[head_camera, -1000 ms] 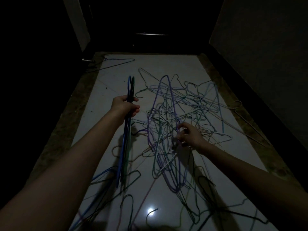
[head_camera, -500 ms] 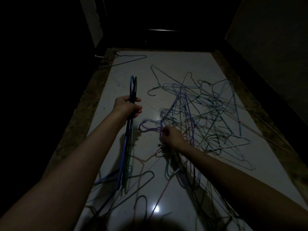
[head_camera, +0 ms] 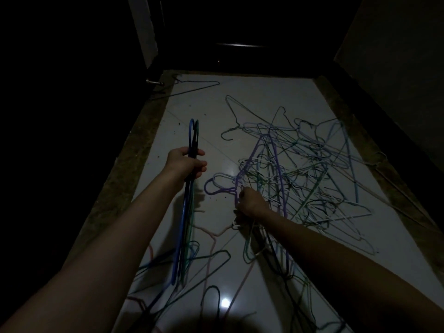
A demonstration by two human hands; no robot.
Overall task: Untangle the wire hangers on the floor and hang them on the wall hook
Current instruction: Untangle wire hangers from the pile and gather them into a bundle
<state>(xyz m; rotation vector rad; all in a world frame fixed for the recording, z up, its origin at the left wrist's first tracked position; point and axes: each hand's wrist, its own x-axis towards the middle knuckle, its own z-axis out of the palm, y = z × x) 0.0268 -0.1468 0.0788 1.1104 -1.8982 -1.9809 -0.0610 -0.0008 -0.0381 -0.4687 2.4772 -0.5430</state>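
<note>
A tangled pile of wire hangers point(head_camera: 298, 169) in purple, green, white and pale blue covers the right half of the white tiled floor point(head_camera: 259, 99). My left hand point(head_camera: 186, 163) grips a small bundle of blue and green hangers point(head_camera: 186, 224) near their hooks, held upright above the floor. My right hand point(head_camera: 251, 203) reaches into the near edge of the pile and pinches a purple hanger point(head_camera: 242, 179) by its neck. No wall hook shows in the dark surroundings.
More loose hangers point(head_camera: 211, 263) lie on the floor near my feet. A single dark hanger point(head_camera: 192, 87) rests at the far left corner by a door stop point(head_camera: 153, 81). Dark walls close in on both sides, with a doorway point(head_camera: 237, 46) ahead.
My right hand has moved left along the pile's near edge and taken the purple hanger's neck. The view shifted, so the pile sits further right. The left hand keeps its bundle.
</note>
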